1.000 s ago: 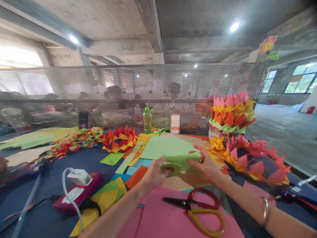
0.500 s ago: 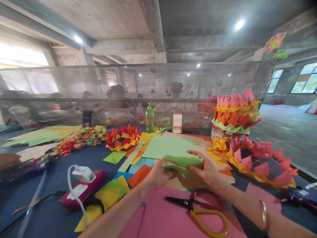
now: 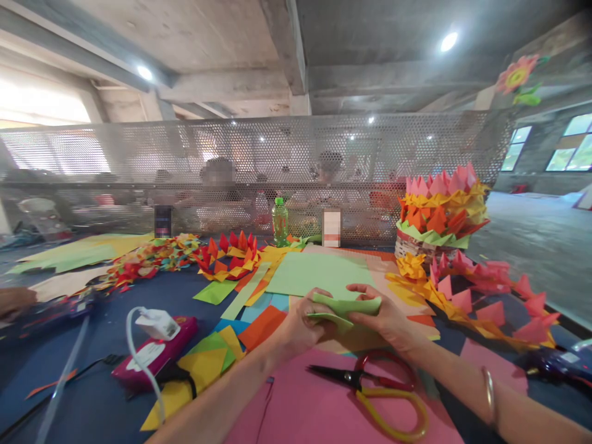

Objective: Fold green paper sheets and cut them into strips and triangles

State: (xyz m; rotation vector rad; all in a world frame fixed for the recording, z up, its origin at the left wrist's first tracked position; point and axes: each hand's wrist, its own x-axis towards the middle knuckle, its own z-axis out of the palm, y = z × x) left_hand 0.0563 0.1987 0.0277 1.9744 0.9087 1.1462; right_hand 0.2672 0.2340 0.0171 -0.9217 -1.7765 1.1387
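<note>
Between my two hands is a light green sheet of paper (image 3: 354, 305), bent over on itself with a lower flap showing. My left hand (image 3: 312, 317) grips its left end, fingers curled round the edge. On the other end, my right hand (image 3: 377, 317) pinches the paper, thumb below and fingers behind. Just under my hands, scissors (image 3: 358, 379) with one red and one yellow handle lie on pink paper (image 3: 296, 407). Behind the held piece rests a pale green sheet (image 3: 314, 271) on other coloured papers.
A purple power strip (image 3: 152, 357) with a white plug and cables sits left. Folded-paper rings, one red and orange (image 3: 229, 256), one pink (image 3: 490, 314), flank the papers. A basket (image 3: 416, 243) with paper petals and a green-capped bottle (image 3: 280, 222) stand behind. Another person's hand (image 3: 16, 303) shows far left.
The green paper has been bent further, its upper part now curling and the lower flap more apart. My hands stay almost in place. The other person's hand at far left has shifted slightly.
</note>
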